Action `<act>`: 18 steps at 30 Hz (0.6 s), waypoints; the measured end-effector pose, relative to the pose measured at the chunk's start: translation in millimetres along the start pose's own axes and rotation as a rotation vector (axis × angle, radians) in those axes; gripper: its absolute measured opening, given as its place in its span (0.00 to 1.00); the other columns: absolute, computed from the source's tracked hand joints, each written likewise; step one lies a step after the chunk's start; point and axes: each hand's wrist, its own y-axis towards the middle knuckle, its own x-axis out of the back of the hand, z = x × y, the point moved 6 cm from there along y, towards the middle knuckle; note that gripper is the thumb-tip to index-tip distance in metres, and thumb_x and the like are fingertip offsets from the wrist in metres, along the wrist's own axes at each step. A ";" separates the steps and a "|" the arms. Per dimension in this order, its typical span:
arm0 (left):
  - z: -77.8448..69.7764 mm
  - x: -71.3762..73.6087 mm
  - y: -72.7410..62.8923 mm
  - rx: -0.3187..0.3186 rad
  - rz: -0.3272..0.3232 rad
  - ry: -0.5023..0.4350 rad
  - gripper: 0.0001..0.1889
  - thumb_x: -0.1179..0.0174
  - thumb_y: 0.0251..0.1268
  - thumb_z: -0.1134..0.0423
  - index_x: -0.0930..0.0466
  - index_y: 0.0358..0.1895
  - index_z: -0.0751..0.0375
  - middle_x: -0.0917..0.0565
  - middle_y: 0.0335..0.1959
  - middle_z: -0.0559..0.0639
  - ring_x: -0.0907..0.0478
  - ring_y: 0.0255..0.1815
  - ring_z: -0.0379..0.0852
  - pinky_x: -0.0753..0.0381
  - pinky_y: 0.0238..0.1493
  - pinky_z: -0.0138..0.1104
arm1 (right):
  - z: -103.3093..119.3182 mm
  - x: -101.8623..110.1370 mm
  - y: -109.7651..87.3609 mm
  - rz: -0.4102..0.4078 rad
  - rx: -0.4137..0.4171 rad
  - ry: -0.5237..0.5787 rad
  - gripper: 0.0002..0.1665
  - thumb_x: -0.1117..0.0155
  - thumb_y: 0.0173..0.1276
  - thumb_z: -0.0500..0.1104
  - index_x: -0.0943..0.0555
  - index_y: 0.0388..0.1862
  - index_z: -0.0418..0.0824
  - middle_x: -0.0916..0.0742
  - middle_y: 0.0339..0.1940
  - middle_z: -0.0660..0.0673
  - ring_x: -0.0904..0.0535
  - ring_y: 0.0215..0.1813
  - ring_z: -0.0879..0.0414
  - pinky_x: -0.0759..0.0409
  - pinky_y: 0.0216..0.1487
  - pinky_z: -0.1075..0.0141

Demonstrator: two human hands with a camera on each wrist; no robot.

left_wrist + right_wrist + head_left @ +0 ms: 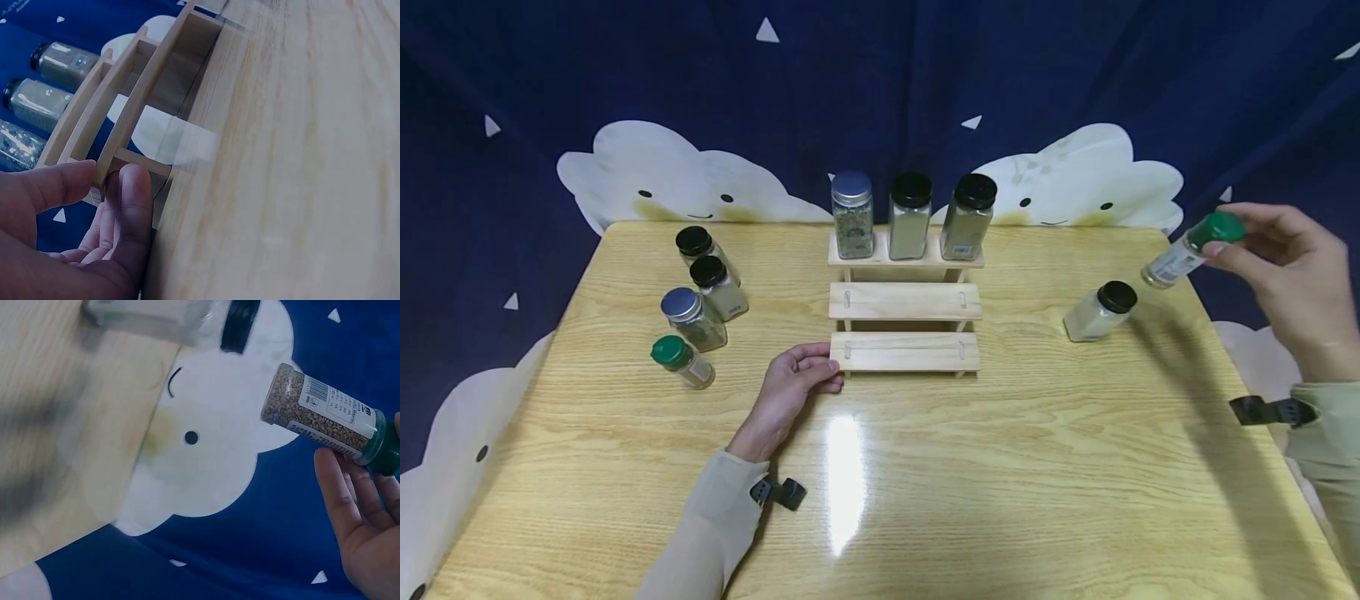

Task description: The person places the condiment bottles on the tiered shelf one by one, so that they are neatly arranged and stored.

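Observation:
A three-tier wooden rack [904, 350] stands mid-table. My left hand [793, 377] pinches the left end of its lowest shelf between thumb and fingers, as the left wrist view shows close up. On the top shelf stand a blue-lidded spice jar [853, 218] and two black-lidded jars, one pale [910, 218], one browner [967, 223]. At the far right, my right hand [1296, 271] grips a green-capped spice bottle [320, 412] by its cap, tilted above the table's edge. Brown grains and a white label show in it.
A black-lidded jar [1097, 312] stands right of the rack, near the held bottle. At left are two black-lidded jars [721, 292], a blue-lidded jar [696, 321] and another green-capped bottle [685, 362]. A dark blue curtain [880, 83] hangs behind the table [1000, 483].

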 end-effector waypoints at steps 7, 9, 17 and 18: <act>0.0 -0.3 -0.1 -0.007 0.003 0.008 0.20 0.42 0.79 0.81 0.31 0.68 0.85 0.13 0.38 0.56 0.12 0.34 0.42 0.06 0.45 0.31 | 25.5 -5.0 -2.3 0.036 0.050 0.052 0.28 0.32 0.76 0.25 0.17 0.72 0.39 0.13 0.56 0.57 0.16 0.54 0.65 0.21 0.57 0.86; 0.0 -0.1 -0.1 -0.007 0.003 0.010 0.20 0.42 0.79 0.81 0.31 0.68 0.85 0.13 0.39 0.57 0.12 0.34 0.42 0.06 0.45 0.31 | 33.2 -7.9 -3.2 0.046 0.064 0.066 0.28 0.32 0.76 0.24 0.17 0.71 0.38 0.12 0.56 0.55 0.15 0.53 0.64 0.20 0.57 0.85; -0.2 -0.3 -0.1 -0.015 0.010 0.008 0.20 0.42 0.79 0.80 0.31 0.68 0.85 0.13 0.39 0.57 0.13 0.34 0.41 0.06 0.45 0.31 | 56.7 -26.2 -9.5 0.103 0.115 0.090 0.28 0.31 0.75 0.23 0.18 0.72 0.35 0.12 0.54 0.51 0.16 0.53 0.61 0.19 0.58 0.83; -0.3 -0.3 -0.1 -0.016 0.010 0.007 0.20 0.42 0.79 0.81 0.31 0.68 0.85 0.13 0.39 0.57 0.13 0.34 0.41 0.06 0.45 0.31 | 58.6 -28.8 -10.3 0.113 0.117 0.089 0.28 0.31 0.75 0.24 0.18 0.72 0.35 0.12 0.54 0.51 0.16 0.53 0.60 0.19 0.57 0.83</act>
